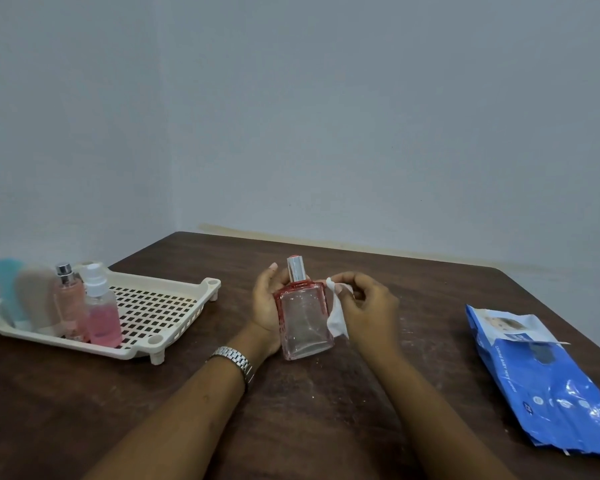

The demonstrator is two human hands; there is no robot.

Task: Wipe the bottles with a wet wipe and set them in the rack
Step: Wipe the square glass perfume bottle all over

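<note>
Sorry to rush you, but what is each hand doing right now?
Left hand: grips the clear perfume bottle.
Right hand: pinches the white wet wipe against the bottle's side.

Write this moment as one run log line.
step: wiping | left hand: holds glass bottle | right hand: pinches wet wipe at bottle | rack: four containers | wipes pack: on table
</note>
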